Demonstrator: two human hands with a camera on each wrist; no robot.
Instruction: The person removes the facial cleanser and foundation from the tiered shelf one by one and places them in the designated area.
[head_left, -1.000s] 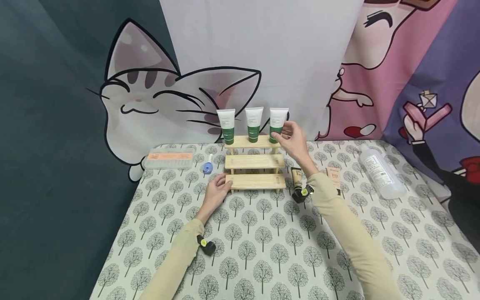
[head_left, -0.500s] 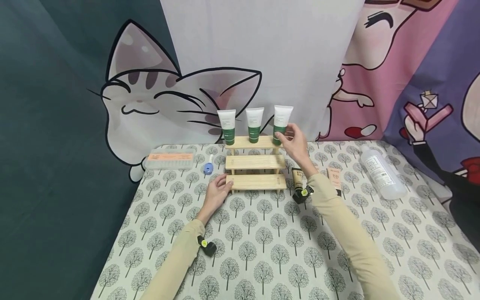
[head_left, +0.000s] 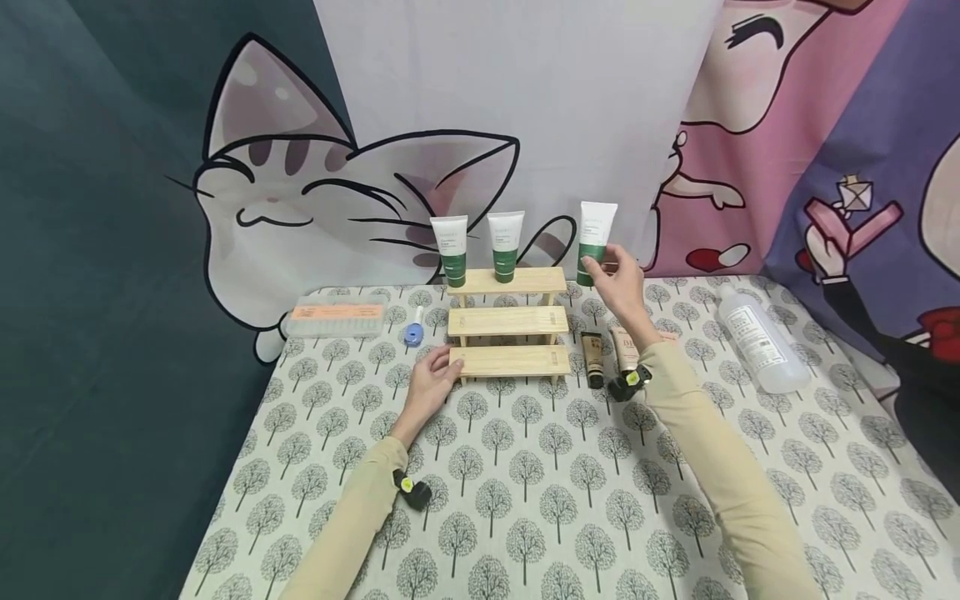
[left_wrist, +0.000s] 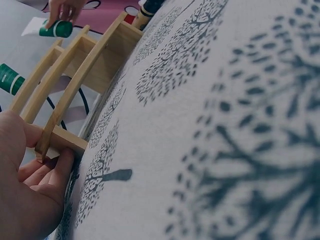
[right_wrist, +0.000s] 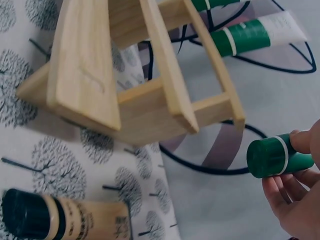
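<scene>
My right hand (head_left: 622, 283) pinches a white and green squeeze tube (head_left: 595, 233) by its green lower part, in the air to the right of the wooden three-step stand (head_left: 508, 321). In the right wrist view its green cap (right_wrist: 261, 159) points toward the stand, thumb on one side and fingers on the other. Two matching tubes stand upright on the top step, a left tube (head_left: 452, 252) and a middle tube (head_left: 506, 246). My left hand (head_left: 430, 386) grips the left end of the lowest step; the left wrist view shows the thumb above and fingers (left_wrist: 60, 170) below the board.
Right of the stand lie a gold tube with a black cap (head_left: 593, 360) and a pink BB tube (head_left: 626, 350), partly behind my right wrist. A clear bottle (head_left: 763, 342) lies farther right. Left are a blue-and-white item (head_left: 414, 329) and a clear plastic case (head_left: 335, 318).
My right hand has lifted the rightmost tube off the top step and carried it to the right. The left hand stays on the lowest step.
</scene>
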